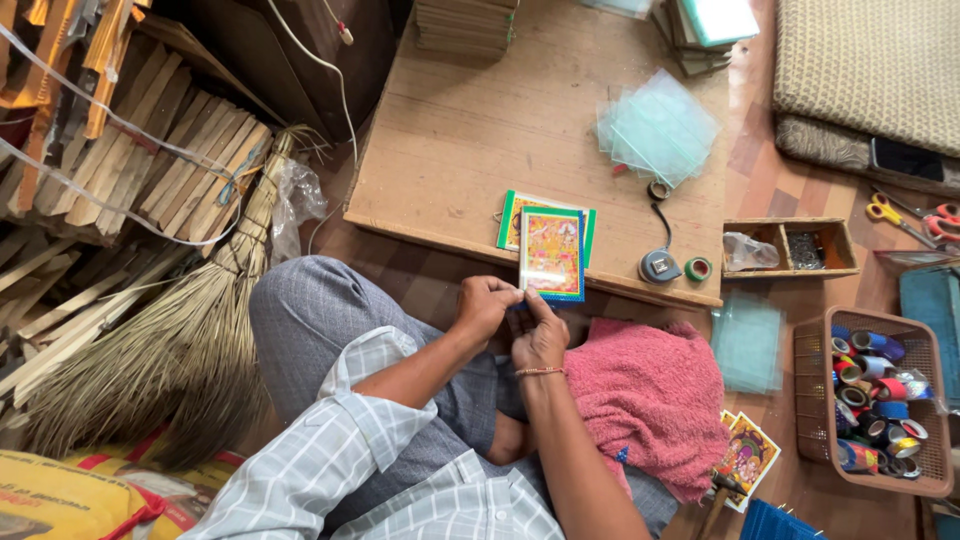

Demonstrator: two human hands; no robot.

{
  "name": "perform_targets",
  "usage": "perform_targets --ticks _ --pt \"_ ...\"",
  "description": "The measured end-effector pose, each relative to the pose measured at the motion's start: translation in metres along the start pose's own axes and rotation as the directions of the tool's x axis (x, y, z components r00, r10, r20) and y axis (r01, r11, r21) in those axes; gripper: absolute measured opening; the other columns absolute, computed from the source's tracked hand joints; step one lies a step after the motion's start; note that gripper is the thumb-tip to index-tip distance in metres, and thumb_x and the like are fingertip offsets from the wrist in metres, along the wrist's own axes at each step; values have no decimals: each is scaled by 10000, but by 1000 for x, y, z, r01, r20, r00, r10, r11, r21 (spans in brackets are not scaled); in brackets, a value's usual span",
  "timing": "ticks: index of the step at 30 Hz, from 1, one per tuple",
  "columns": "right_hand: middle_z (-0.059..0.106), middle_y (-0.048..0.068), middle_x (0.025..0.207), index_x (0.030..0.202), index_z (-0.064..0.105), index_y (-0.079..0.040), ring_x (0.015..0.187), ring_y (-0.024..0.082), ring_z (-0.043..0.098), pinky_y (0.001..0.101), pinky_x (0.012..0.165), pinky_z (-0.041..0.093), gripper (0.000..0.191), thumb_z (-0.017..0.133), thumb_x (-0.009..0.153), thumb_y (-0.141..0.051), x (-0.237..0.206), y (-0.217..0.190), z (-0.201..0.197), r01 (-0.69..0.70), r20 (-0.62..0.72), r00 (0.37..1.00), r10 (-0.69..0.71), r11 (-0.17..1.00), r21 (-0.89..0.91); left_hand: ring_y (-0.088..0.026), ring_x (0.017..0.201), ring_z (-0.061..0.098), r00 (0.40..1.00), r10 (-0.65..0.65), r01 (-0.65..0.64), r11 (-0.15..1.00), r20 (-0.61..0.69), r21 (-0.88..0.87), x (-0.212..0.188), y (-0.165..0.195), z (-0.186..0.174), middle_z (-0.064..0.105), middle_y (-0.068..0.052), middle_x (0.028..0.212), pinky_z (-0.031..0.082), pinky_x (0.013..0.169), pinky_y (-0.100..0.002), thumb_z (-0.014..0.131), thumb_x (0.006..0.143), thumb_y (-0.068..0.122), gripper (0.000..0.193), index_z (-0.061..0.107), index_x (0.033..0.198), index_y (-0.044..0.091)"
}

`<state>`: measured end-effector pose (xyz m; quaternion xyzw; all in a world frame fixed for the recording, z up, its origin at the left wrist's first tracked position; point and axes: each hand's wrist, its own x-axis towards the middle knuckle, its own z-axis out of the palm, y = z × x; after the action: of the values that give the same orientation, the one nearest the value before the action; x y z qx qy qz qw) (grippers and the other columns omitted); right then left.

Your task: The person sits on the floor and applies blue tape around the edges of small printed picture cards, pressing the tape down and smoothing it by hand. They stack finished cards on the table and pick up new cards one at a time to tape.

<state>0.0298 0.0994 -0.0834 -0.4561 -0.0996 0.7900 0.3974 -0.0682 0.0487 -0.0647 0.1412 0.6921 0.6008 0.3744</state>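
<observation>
At the near edge of the wooden desk (450, 150), both hands, left (487, 305) and right (540, 335), grip the lower edge of a colourful blue-bordered picture print (552, 253), held above a green-bordered print (512, 215) lying there.

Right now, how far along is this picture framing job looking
Done so far: hard to tell, since no finished frame shows. In hand: the left hand and right hand hold one colourful print by its lower edge at the low wooden table. Left: another print lies beneath it, a stack of glass panes sits untouched, and more prints wait on the floor.
</observation>
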Motion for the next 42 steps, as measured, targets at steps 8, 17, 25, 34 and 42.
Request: perform_targets --ticks 8,17,25,34,42 --pt "744 86 901 933 718 -4 779 185 714 325 721 587 187 760 766 66 -39 -51 29 269 78 963 -259 944 -190 -172 784 724 990 115 -123 987 85 101 -41 62 -2 778 -110 852 571 724 -328 758 811 152 195 779 934 2" --pt "741 77 695 815 791 -56 640 189 670 383 840 541 149 786 685 -129 -102 -215 130 705 781 603 -162 -348 -618 -351 1104 670 671 727 -733 618 149 285 -39 202 -20 704 -168 1169 517 967 -423 824 764 222 453 693 1146 17" --pt "745 116 676 737 767 -57 612 249 695 462 1179 358 125 799 691 -168 -76 -217 177 750 836 507 209 -585 -309 -287 965 728 668 640 -744 589 378 317 0 206 -8 773 -88 1022 510 904 -426 786 742 254 298 783 1015 134" --pt "748 33 799 899 783 -30 746 106 679 305 704 561 185 824 733 -98 -53 -222 145 721 720 692 47 -72 -689 -217 758 754 850 360 -503 773 386 387 19 213 9 780 -60 798 580 717 -371 805 675 326 233 803 825 148" --pt "707 15 796 894 749 -13 662 57 618 208 580 494 130 791 875 -134 -30 -203 116 541 607 793 -63 530 -652 -190 754 750 900 230 -379 833 369 404 34 210 22 779 -63 781 565 720 -331 854 647 286 220 814 806 139"
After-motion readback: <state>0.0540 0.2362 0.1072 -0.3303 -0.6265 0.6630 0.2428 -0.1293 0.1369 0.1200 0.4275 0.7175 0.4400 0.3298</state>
